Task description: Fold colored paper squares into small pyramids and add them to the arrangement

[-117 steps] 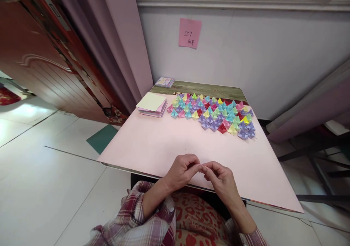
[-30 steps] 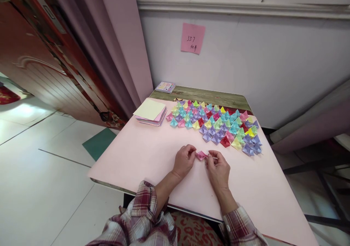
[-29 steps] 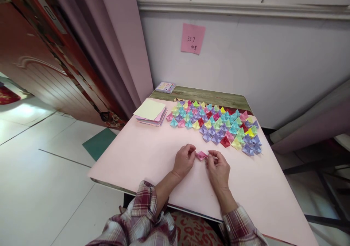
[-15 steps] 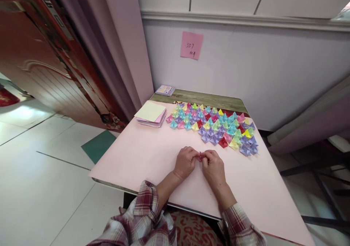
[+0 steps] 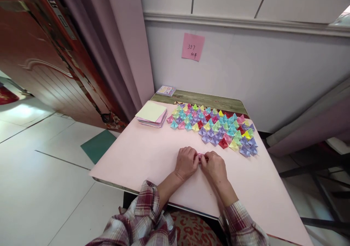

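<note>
A small pink folded paper (image 5: 200,155) is pinched between both hands over the pale pink tabletop. My left hand (image 5: 187,162) grips its left side, fingers curled in. From the other side my right hand (image 5: 215,165) holds it with thumb and forefinger. The fingers cover most of the paper, so its exact shape is hidden. Just beyond the hands lie rows of folded paper pieces (image 5: 210,123) in purple, blue, green, yellow, pink and red, each with raised points. To their left rests a stack of square paper sheets (image 5: 151,112), pale yellow on top.
The pink-covered table (image 5: 131,154) has a wood-patterned strip at the back, where a small packet (image 5: 166,90) lies. A pink note (image 5: 193,47) is stuck on the wall. A green sheet (image 5: 98,145) lies on the floor at left. A dark metal frame (image 5: 322,187) stands at right.
Both hands stay in nearly the same place. The fingers have shifted around the pink paper, its upper edge now showing rounder between them. The view has moved slightly.
</note>
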### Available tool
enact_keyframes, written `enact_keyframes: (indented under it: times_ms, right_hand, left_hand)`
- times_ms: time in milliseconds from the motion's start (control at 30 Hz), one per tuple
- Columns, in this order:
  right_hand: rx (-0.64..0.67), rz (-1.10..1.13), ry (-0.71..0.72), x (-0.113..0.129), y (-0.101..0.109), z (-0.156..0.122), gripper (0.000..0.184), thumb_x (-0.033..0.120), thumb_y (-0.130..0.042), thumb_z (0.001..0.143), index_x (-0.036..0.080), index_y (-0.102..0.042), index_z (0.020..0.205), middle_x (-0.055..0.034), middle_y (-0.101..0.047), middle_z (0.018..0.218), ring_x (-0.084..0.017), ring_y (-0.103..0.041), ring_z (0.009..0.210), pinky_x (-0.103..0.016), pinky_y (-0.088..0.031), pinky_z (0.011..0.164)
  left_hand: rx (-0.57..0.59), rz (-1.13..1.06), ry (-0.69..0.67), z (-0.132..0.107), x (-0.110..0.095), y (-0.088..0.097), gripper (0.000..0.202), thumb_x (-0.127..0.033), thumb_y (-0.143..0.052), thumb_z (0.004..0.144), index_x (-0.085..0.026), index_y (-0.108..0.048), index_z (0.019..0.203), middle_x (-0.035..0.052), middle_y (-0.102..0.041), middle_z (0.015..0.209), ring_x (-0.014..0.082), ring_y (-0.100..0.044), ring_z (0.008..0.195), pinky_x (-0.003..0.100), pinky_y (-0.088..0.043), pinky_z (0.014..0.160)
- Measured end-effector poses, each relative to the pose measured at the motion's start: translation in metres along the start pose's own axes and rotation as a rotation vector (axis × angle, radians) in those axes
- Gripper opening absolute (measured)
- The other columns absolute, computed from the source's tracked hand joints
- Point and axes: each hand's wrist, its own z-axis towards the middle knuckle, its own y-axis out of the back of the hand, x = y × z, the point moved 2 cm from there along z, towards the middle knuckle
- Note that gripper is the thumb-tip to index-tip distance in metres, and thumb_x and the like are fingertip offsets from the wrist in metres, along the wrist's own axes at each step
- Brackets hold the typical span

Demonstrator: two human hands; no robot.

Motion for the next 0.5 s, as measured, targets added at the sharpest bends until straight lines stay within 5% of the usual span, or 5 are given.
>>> enact_keyframes:
  times_ms: [500]
  right_hand:
    - [0.18, 0.036, -0.07, 0.003, 0.007, 0.005, 0.021, 0.016, -0.054, 0.081, 0.02, -0.075, 0.085, -0.0036, -0.071, 0.084, -0.015, -0.065, 0.076, -0.022, -0.042, 0.07]
  left_hand:
    - [0.293, 0.17, 0.109, 0.018, -0.015, 0.011, 0.017, -0.014, -0.051, 0.084, -0.018, -0.067, 0.086, 0.0074, -0.065, 0.092, 0.0231, -0.057, 0.092, 0.036, -0.038, 0.081]
